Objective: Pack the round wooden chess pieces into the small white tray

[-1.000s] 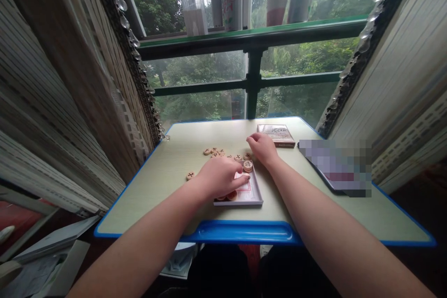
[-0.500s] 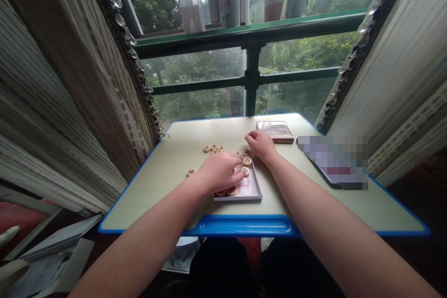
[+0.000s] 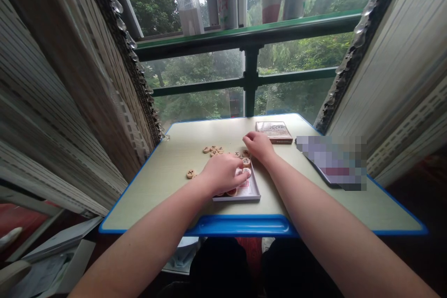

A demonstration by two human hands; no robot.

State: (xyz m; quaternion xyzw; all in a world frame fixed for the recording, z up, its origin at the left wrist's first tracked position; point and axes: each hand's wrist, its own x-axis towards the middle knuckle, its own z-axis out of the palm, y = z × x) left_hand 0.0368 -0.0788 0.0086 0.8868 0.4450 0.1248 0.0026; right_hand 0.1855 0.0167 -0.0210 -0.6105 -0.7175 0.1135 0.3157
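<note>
The left hand (image 3: 223,172) is coming in low over the shallow white box (image 3: 254,192), which is sitting on the table (image 3: 164,186) close to the near blue edge. The fingers are curling down and bunching together, with the tips (image 3: 244,174) pressing in among the round wooden pieces (image 3: 246,162) inside the box. The knuckles are hiding the contact, so there is no telling whether a piece is being pinched.

The right hand (image 3: 259,143) is working just beyond the box's far edge. It is loosely curled with the fingers bent under and pointing left. The fingertips are touching down beside a loose scatter of pieces (image 3: 213,150) on the tabletop. It is not possible to tell whether this hand is gripping one either.

Off to the left, a lone piece (image 3: 190,173) is lying apart from the scatter. A flat brown box (image 3: 274,131) is resting just past the right hand, near the window. Up on the green ledge, a drinks can (image 3: 227,5) is standing upright against the glass.
</note>
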